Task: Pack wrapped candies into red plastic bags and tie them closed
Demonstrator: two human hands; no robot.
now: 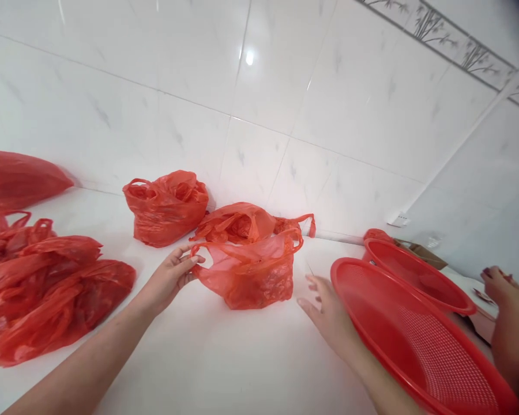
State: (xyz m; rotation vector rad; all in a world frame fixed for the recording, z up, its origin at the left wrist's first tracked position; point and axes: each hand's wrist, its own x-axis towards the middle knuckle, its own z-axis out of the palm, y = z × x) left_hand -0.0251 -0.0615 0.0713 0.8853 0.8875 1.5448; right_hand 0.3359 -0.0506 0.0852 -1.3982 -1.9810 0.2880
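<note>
A filled red plastic bag [251, 274] stands on the white counter [225, 357] in the middle. My left hand [170, 276] pinches the bag's left handle loop between thumb and fingers. My right hand [328, 314] hovers just right of the bag, fingers spread and holding nothing, close to the rim of a red sieve basket [419, 340]. Behind the bag lies another red bag [242, 222], partly hidden by it.
A knotted red bag [166, 207] sits by the tiled wall [259, 86]. Several red bags [43, 288] are heaped at the left. A second red basket [415, 274] stands behind the first. Another person's hand [504, 291] is at the far right.
</note>
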